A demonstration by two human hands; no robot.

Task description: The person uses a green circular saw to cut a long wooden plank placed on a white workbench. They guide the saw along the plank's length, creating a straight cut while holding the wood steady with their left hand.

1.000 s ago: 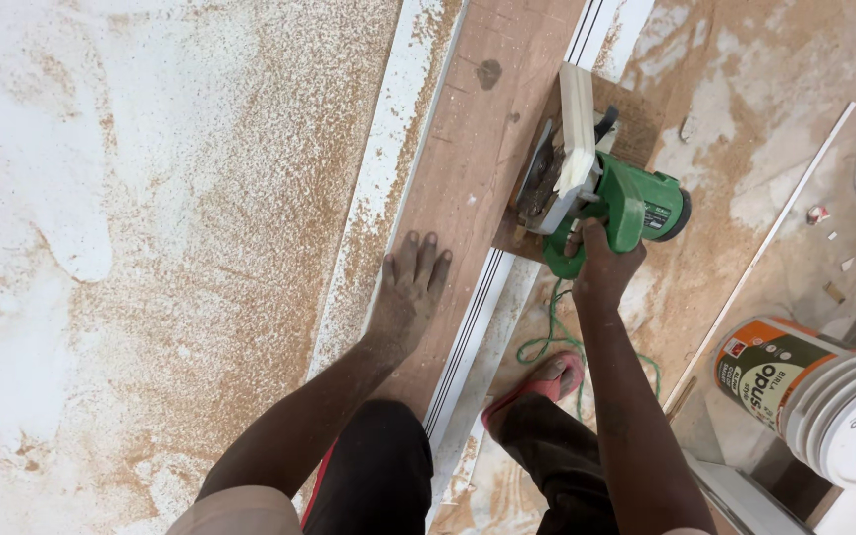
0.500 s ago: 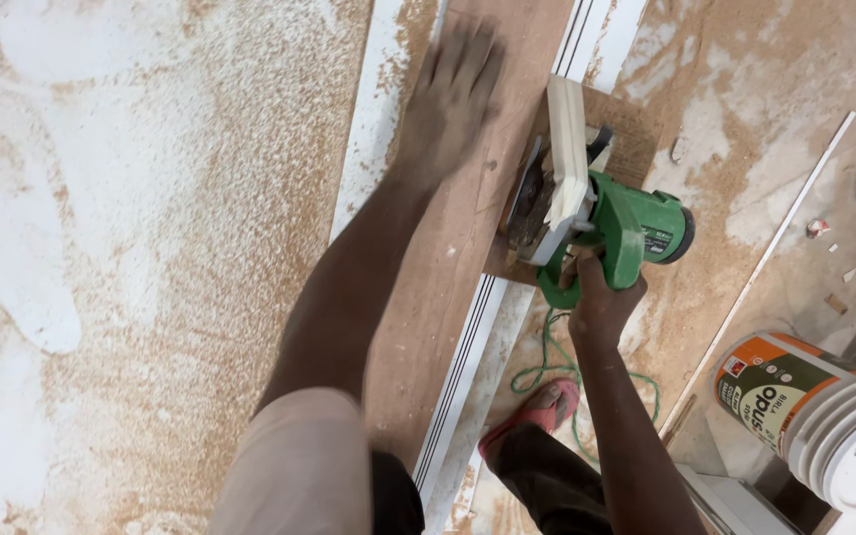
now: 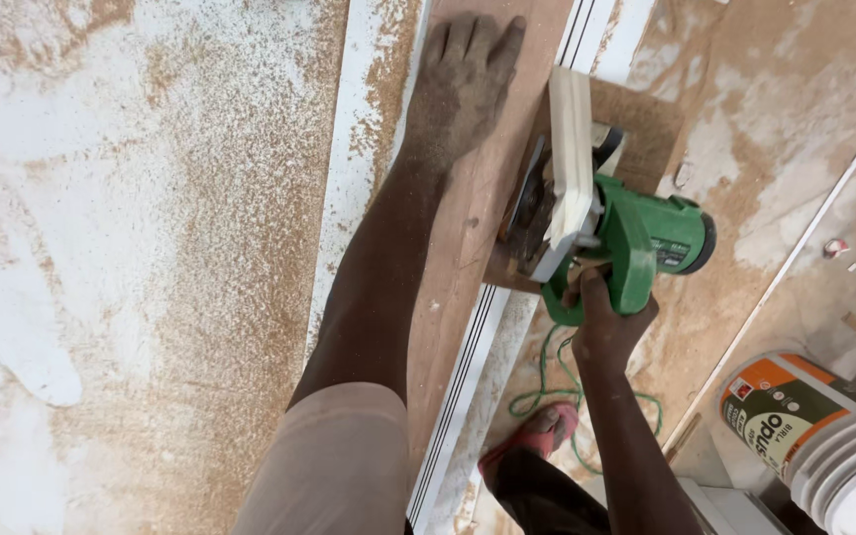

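Sawdust everywhere, honestly, the whole white surface (image 3: pixel 101 248) is dusted orange with it. Person's right hand (image 3: pixel 606 322) is clenched around the handle of a green circular saw (image 3: pixel 636 238), which sits on the right edge of a long brown plank (image 3: pixel 478 198). The plank runs away from them, near to far, and the saw points along that same line. Left hand (image 3: pixel 463 84) is laid flat, fingers spread, pressing on the plank further up, ahead of the saw and just to its left, not holding anything. So the right hand is the one at the saw, the left sits out in front beside the blade's line. Green cord (image 3: pixel 547 386) loops down by a pink sandal (image 3: pixel 537 436), and a paint bucket (image 3: pixel 814 436) lies at the right.
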